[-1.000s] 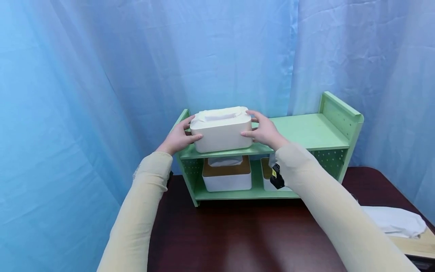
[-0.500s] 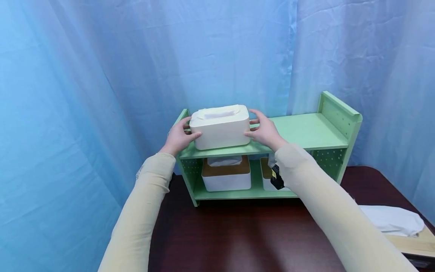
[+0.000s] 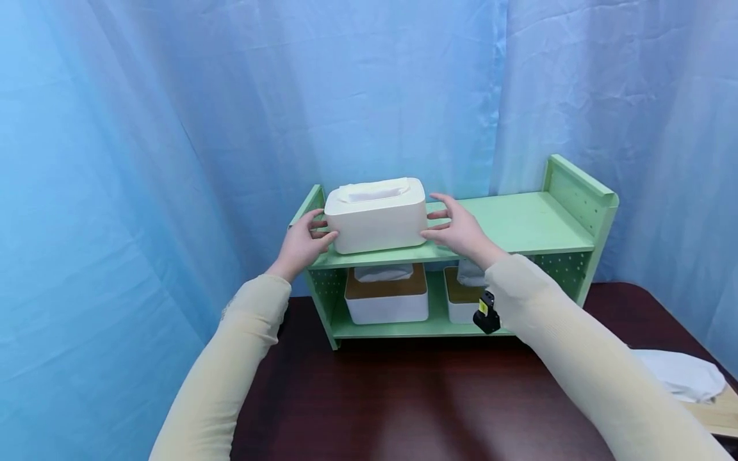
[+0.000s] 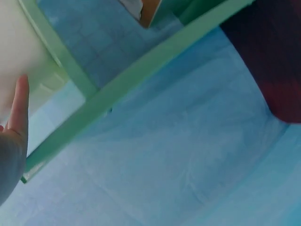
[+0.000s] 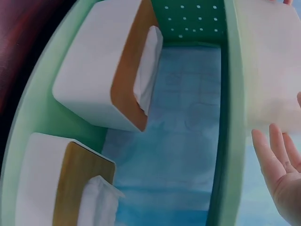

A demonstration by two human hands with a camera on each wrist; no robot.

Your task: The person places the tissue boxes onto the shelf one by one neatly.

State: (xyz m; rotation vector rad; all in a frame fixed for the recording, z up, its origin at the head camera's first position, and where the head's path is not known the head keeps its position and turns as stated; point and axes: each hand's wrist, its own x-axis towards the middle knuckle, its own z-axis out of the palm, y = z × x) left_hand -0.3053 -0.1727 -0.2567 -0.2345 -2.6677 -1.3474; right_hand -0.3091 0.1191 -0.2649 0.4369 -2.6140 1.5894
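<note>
A white tissue box (image 3: 377, 224) with a tissue in its top slot stands near the left end of the green shelf's upper board (image 3: 519, 221). My left hand (image 3: 300, 245) is at the box's left end, its thumb in front of the lower corner; contact is hard to tell. At the right end is my right hand (image 3: 461, 232), fingers spread and loosely bent, with a small gap to the box along most of it. In the right wrist view, the right hand (image 5: 282, 183) lies beside the white box (image 5: 273, 66). The left wrist view shows only part of the left hand (image 4: 14, 122).
On the lower board stand two white tissue boxes with brown lids, one at left (image 3: 386, 307) and one farther right (image 3: 461, 310). A white cloth-like thing (image 3: 683, 376) lies on a light wooden board (image 3: 717, 410) at right. Blue curtains (image 3: 403, 96) hang behind the dark table (image 3: 369, 397).
The white tissue box shifted slightly back onto the upper board, then stayed there. Both hands have loosened from its ends; the right has drawn away to the right, the left slightly down.
</note>
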